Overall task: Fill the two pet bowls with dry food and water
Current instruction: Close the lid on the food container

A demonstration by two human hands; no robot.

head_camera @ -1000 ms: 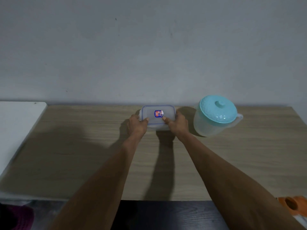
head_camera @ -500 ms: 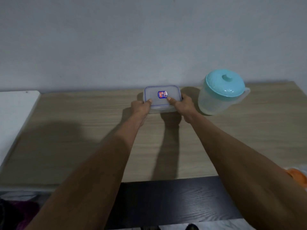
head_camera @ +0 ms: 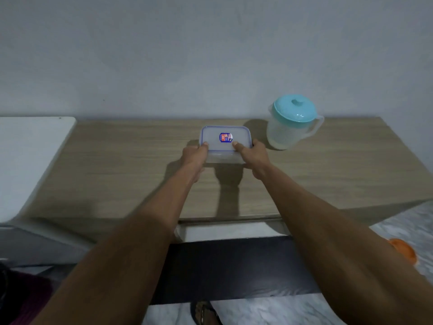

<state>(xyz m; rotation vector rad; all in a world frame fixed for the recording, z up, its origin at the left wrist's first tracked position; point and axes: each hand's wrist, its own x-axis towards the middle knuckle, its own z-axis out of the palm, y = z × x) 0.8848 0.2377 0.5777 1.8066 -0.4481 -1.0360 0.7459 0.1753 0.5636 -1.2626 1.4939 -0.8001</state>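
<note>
A sandalled foot [head_camera: 206, 313] is seen on the marbled floor [head_camera: 269, 310] at the bottom edge, and an orange object [head_camera: 404, 250] is glimpsed low on the right, partly hidden behind the right forearm. Beyond a dark panel [head_camera: 234, 268], both bare arms are stretched forward over the wood-grain counter [head_camera: 117, 165]. A clear rectangular food container [head_camera: 225, 144] with a blue-edged snap lid is held between the left hand [head_camera: 194, 156] and the right hand [head_camera: 253, 156]; each grip is closed on a short end, thumbs pressed onto the lid's near edge. The container is kept level, lid up, its long axis running left to right, parallel to the wall; a small blue-and-red sticker [head_camera: 226, 137] is shown at the lid's centre. Whether its base touches the counter cannot be told. A translucent pitcher [head_camera: 290, 127] with a teal lid is stood upright near the container's right, handle turned to the right. A white surface [head_camera: 30, 156] adjoins the counter's left end.
</note>
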